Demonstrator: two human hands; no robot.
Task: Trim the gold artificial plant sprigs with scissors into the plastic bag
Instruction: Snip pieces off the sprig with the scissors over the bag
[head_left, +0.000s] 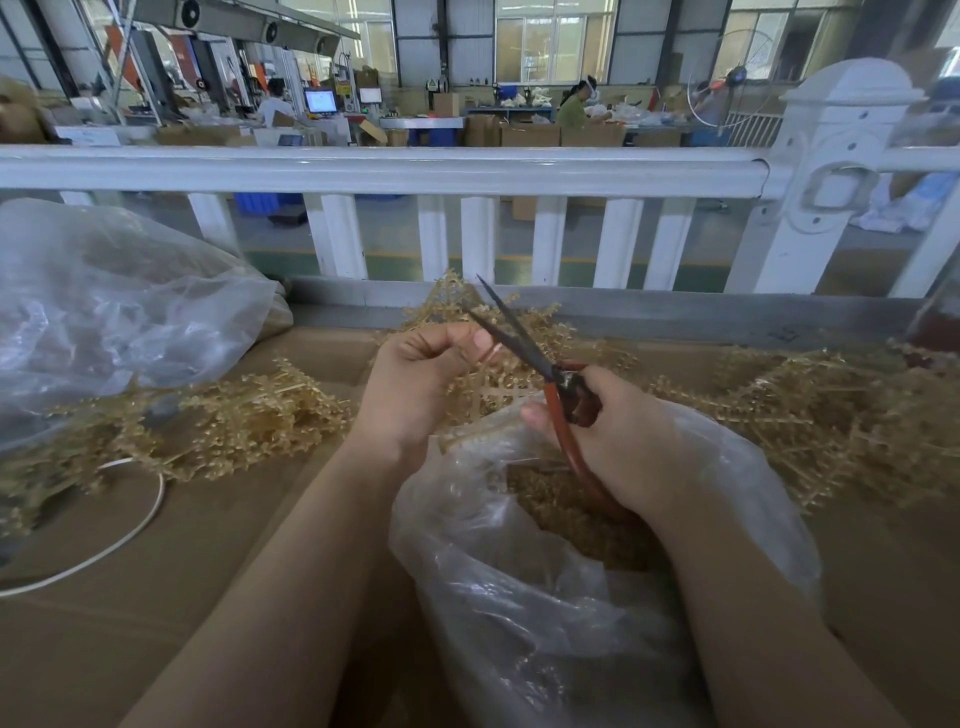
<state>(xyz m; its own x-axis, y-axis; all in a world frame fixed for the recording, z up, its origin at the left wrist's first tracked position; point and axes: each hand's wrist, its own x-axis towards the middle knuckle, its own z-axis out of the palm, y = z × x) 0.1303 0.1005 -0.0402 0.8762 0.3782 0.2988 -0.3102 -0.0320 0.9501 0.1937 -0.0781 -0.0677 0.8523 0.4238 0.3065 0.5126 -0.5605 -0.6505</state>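
My left hand (421, 379) pinches a gold sprig (457, 296) that fans out behind my fingers, over the middle of the table. My right hand (618, 436) grips red-handled scissors (558, 415); their dark blades (498, 322) stand apart and point up-left, with the sprig's stem between them beside my left thumb. Directly below my hands an open clear plastic bag (519, 597) holds a heap of gold cuttings (571, 514). My right palm hides the lower handle loop.
Loose gold sprigs lie in piles at left (234, 421) and right (831, 415) on the brown cardboard tabletop (156, 623). A large crumpled clear bag (119, 312) sits at far left. A white cable loop (130, 530) lies front left. A white railing (415, 171) runs behind the table.
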